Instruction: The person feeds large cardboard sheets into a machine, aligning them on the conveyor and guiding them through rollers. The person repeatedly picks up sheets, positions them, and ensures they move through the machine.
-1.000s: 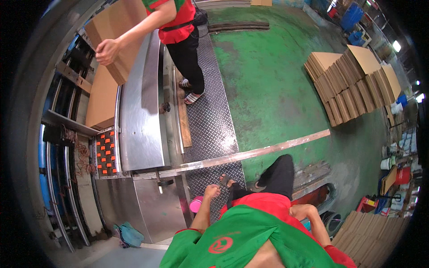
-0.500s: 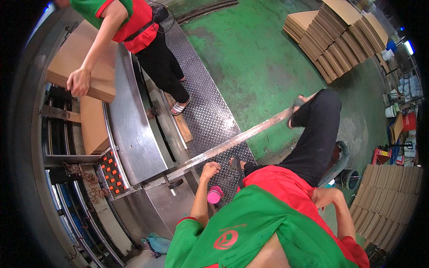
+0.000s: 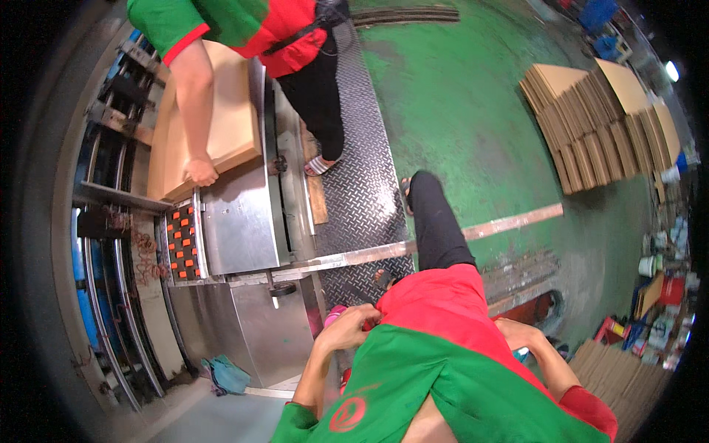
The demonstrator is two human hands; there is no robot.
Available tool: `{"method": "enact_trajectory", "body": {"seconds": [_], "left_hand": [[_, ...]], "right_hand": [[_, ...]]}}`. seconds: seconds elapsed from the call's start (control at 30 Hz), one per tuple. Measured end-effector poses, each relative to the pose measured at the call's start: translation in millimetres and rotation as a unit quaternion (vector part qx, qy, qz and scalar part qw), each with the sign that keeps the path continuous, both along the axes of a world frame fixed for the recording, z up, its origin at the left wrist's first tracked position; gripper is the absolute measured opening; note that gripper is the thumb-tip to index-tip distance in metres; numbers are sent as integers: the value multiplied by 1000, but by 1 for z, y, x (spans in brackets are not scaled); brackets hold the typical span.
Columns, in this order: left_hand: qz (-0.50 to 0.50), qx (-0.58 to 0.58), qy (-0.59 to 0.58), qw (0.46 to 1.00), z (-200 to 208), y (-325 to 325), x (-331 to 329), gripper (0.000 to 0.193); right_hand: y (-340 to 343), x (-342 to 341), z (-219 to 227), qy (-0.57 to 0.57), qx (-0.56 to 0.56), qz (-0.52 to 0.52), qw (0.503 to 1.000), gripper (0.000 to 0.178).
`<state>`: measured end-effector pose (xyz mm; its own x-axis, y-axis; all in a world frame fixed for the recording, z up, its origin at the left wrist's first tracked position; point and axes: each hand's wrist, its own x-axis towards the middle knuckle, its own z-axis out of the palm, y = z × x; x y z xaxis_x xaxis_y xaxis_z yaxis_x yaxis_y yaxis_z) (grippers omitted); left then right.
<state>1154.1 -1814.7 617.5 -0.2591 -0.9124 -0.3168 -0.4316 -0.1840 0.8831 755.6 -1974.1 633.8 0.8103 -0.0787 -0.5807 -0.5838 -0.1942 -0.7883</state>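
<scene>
My left hand (image 3: 351, 327) is at the red lower part of my shirt (image 3: 432, 299), its fingers curled against the cloth; whether they pinch it I cannot make out. Just behind that hand a pink round thing (image 3: 334, 315) shows in part. My right hand (image 3: 515, 334) rests at the other side of the shirt, its fingers mostly hidden. One of my legs (image 3: 437, 225) is stretched out over the green floor, the other foot being on the metal tread plate. Ahead on the left, a co-worker's hand (image 3: 200, 170) presses on a stack of cardboard sheets (image 3: 229, 122) on a steel machine table (image 3: 240, 229).
A low metal strip (image 3: 362, 256) crosses the tread plate (image 3: 362, 159) and the floor. Cardboard stacks (image 3: 591, 144) stand at the far right, with another pile (image 3: 617, 384) nearer. A black handwheel (image 3: 282, 289) juts from the machine. A teal cloth (image 3: 227, 375) lies lower left.
My left hand has come in to my shirt. My leg has swung from the right to straight ahead, and my view has turned. The co-worker's hand has lowered onto the cardboard.
</scene>
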Motion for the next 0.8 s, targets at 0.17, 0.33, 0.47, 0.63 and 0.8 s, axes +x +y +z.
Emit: {"method": "enact_trajectory", "body": {"seconds": [0.17, 0.33, 0.47, 0.63, 0.8], "left_hand": [[228, -9, 52, 972, -14, -31, 14, 28], [358, 61, 29, 931, -13, -71, 39, 26], [371, 134, 30, 918, 5, -66, 42, 26], [393, 215, 85, 890, 20, -44, 31, 20], [368, 245, 42, 896, 36, -19, 32, 29]], "right_hand": [[-144, 111, -17, 22, -34, 215, 976, 36], [-258, 253, -8, -24, 68, 356, 931, 33], [-297, 336, 27, -16, -26, 465, 885, 31], [-270, 425, 28, -57, 47, 591, 804, 29], [-219, 453, 26, -125, 9, 671, 731, 31]]}}
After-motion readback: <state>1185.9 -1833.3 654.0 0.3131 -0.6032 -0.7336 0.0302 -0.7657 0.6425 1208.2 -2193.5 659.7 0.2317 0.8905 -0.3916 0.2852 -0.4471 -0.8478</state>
